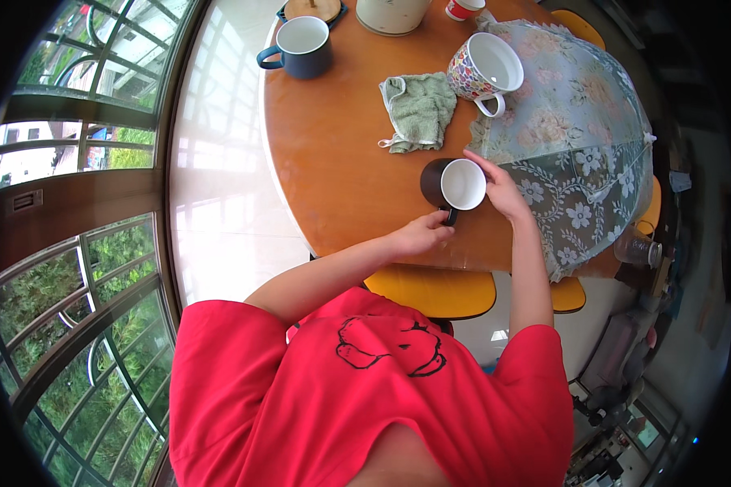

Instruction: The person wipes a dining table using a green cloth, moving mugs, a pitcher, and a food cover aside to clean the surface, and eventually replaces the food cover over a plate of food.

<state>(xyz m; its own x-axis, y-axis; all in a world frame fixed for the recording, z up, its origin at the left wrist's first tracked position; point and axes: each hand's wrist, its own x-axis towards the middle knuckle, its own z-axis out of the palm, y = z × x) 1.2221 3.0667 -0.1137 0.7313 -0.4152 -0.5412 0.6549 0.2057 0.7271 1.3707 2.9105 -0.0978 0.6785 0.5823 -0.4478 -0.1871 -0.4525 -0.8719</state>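
A black mug with a white inside (463, 184) stands on the orange-brown table, and it looks empty. My left hand (425, 233) grips its handle, which points toward me. Against the mug's right side rest the fingers of my right hand (501, 187), slightly spread. A crumpled green towel (426, 112) lies just beyond the mug. To the towel's right is a white mug with a colourful floral pattern (476, 72), standing by the edge of a lace food cover. Farther off at the left stands a blue mug with a white inside (307, 52).
The lace mesh food cover (585, 122) spreads over the table's right side. At the far edge are a cream container (391, 13), a red-and-white cup (463, 7) and a round wooden lid (312, 9). A glass jar (636, 246) stands at right. Yellow stools (432, 291) sit below.
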